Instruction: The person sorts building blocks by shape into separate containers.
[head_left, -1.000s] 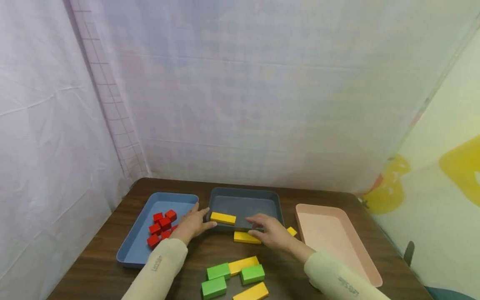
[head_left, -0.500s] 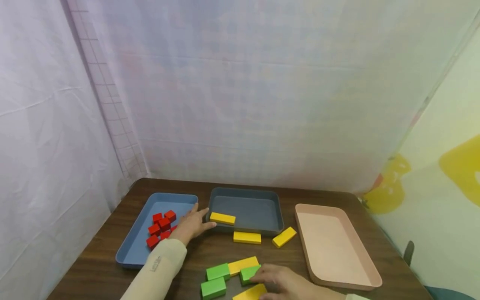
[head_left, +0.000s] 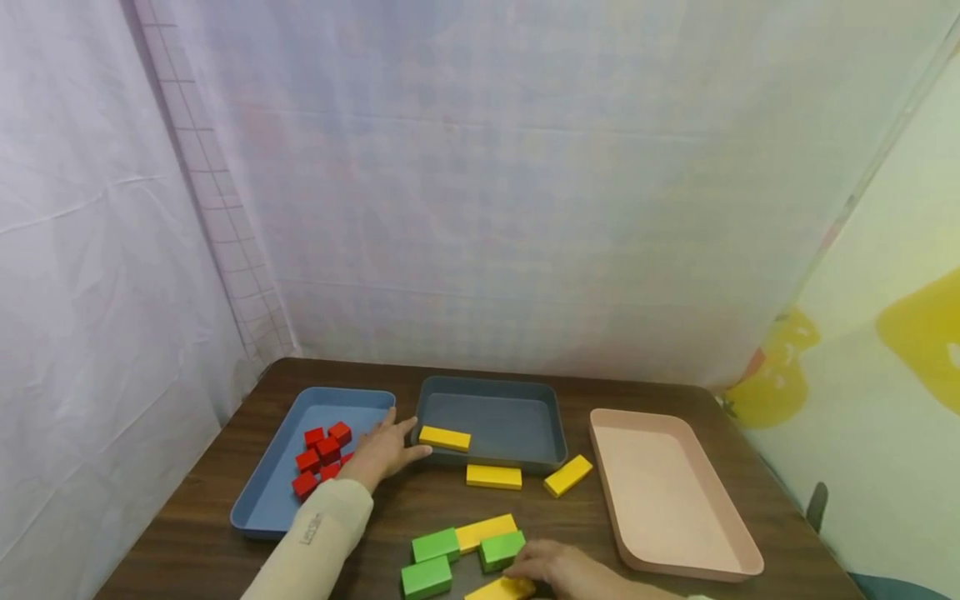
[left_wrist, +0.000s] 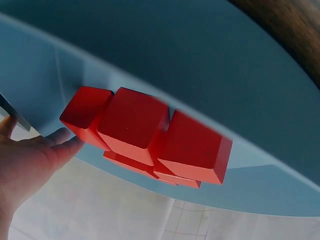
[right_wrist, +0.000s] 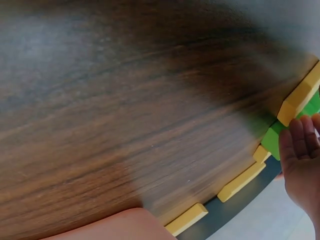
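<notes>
My left hand [head_left: 384, 450] lies over the right side of the blue tray [head_left: 255, 500], fingers spread, holding nothing. In the left wrist view it is beside several red cubes [left_wrist: 132, 120] in that tray. My right hand [head_left: 558, 568] is at the table's near side, its fingertips on the right end of a yellow block [head_left: 491, 590], which it seems to pinch; the thumb is mostly hidden. Several green blocks [head_left: 426, 577] and another yellow block [head_left: 486, 532] lie close by. In the right wrist view the fingers [right_wrist: 299, 140] meet the yellow block's end.
A dark grey tray [head_left: 517, 417] stands at the back middle with one yellow block [head_left: 445, 438] on its near left side. Two more yellow blocks lie before it on the brown wooden table [head_left: 187, 533]. A pink tray [head_left: 675, 492] stands on the right.
My right hand has come from the grey tray's front towards the near side of the table, and its fingers have closed in on a yellow block. The left hand has stayed put.
</notes>
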